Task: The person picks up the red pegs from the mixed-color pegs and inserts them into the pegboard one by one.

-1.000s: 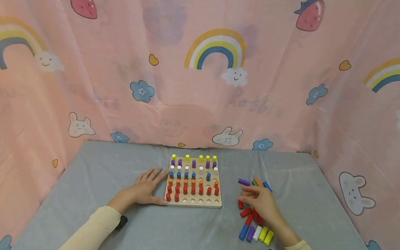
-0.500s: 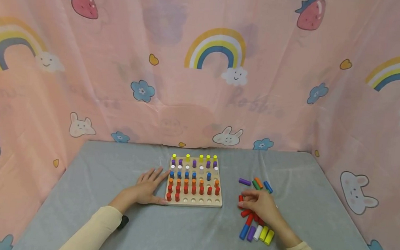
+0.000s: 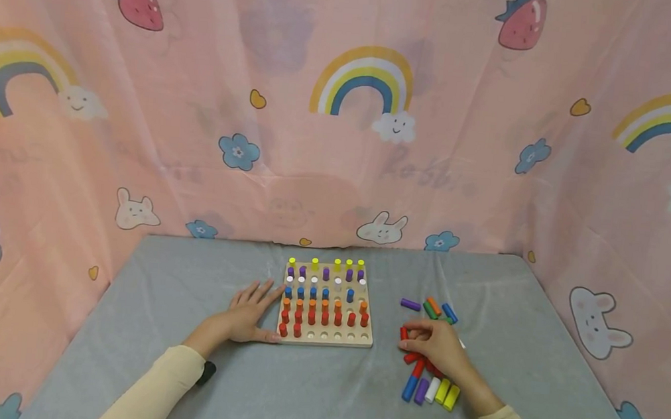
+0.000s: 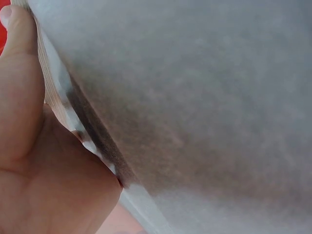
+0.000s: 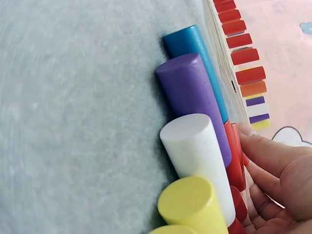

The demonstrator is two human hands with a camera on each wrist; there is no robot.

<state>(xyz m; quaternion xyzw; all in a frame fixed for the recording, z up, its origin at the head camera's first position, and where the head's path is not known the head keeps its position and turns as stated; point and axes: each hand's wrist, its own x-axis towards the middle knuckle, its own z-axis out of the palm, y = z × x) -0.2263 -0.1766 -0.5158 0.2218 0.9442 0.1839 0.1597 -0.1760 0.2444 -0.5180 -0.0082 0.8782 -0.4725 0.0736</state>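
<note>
A wooden pegboard (image 3: 354, 343) stands mid-table with rows of yellow, purple, white, blue, orange and red pegs; its nearest row has two red pegs at the left and bare holes beyond. My left hand (image 3: 247, 316) rests along the board's left edge, fingers spread, thumb at the near corner. To the right of the board, my right hand (image 3: 442, 346) pinches a red peg (image 3: 404, 333) between thumb and forefinger, low over the table. More red pegs (image 3: 412, 358) lie under and beside that hand, partly hidden. In the left wrist view the thumb (image 4: 19, 87) touches the board's side.
Nearer me lie a blue peg (image 3: 408, 389), a purple peg (image 3: 421, 391), a white peg (image 3: 431, 389) and yellow pegs (image 3: 442, 392). Behind the right hand are purple (image 3: 410, 304), green, orange (image 3: 434, 306) and blue pegs (image 3: 449, 313). A pink printed curtain (image 3: 338, 183) surrounds the grey table (image 3: 295, 399).
My right hand has shifted slightly toward me, and its thumb and forefinger have come together on the red peg. The left hand and the board look unchanged.
</note>
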